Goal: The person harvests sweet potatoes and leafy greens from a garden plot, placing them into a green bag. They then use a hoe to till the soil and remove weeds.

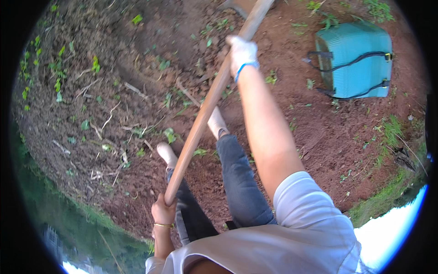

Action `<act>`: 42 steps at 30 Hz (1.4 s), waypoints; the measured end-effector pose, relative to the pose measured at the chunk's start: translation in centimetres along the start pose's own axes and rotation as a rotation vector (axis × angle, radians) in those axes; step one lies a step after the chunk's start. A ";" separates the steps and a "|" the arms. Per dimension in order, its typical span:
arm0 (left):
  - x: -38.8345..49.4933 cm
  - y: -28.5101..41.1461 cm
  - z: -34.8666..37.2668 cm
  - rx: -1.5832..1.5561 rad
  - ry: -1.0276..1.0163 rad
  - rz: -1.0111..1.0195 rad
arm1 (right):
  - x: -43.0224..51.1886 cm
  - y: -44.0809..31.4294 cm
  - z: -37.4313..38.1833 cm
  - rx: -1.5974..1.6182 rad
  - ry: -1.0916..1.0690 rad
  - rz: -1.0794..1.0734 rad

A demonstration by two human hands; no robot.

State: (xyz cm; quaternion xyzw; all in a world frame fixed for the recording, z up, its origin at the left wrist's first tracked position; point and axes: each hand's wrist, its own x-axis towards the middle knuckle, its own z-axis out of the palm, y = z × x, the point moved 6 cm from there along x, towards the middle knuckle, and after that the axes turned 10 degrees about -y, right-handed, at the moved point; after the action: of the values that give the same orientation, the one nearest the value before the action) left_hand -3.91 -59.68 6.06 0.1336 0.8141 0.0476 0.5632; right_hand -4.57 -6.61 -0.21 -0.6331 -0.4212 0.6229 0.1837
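Note:
A long wooden handle (198, 126) runs diagonally across the head view, from low centre to the top edge. Beyond it, a broad metal blade (239, 7), apparently a hoe's, is partly cut off by the frame. My right hand (243, 53), in a white work glove with a blue cuff, grips the upper handle with the arm stretched out. Bare, with a gold-coloured bracelet at the wrist, my left hand (163, 209) closes around the handle's butt end. Reddish-brown soil (150, 78) lies loose and clumped below the tool.
A teal plastic back basket (359, 65) with black straps lies on its side at upper right. My light-coloured shoes (166, 154) stand on the soil near the handle. Dry stalks (108, 116) and green leaves (170, 134) are scattered leftward. Grass (391, 132) edges the right side.

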 end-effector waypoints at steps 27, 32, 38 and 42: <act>-24.9 -24.7 -20.4 0.305 0.310 -0.164 | -31.8 8.1 15.7 0.511 -0.215 0.375; -10.9 -18.8 -13.4 0.191 0.221 0.055 | -21.2 1.6 12.4 0.354 -0.141 0.060; 2.5 -4.2 -14.6 0.121 0.327 0.099 | -6.0 -7.7 12.1 0.310 -0.118 -0.097; 4.2 1.3 -12.9 0.078 0.185 0.154 | 1.1 -7.5 12.2 0.158 0.025 -0.103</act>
State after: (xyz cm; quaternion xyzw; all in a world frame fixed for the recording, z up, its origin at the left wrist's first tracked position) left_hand -17.05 -56.39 7.24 0.2124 0.8510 0.0712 0.4750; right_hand -18.54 -5.04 2.85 -0.6019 -0.4005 0.6360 0.2700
